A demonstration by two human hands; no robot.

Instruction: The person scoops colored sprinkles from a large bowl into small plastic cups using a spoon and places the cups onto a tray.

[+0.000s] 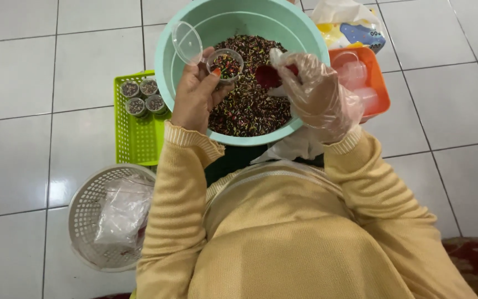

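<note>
Over the mint-green basin (167,66) on the floor, the left hand (195,97) grips a small clear cup (225,65) upright, its hinged lid (187,42) open, the gloved right hand (316,94) just beside it closed on a red scoop (268,76).

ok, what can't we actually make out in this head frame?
- Red scoop: mostly hidden by the gloved right hand; its shape and the grip on it are unclear.
- White basket: contents hidden by a crumpled clear bag.
- Orange tray: the clear cups inside are too faint to count.
- Printed bag: cut off by the top edge.
- Filled cups in the green tray: too small to tell whether they are lidded.
</note>
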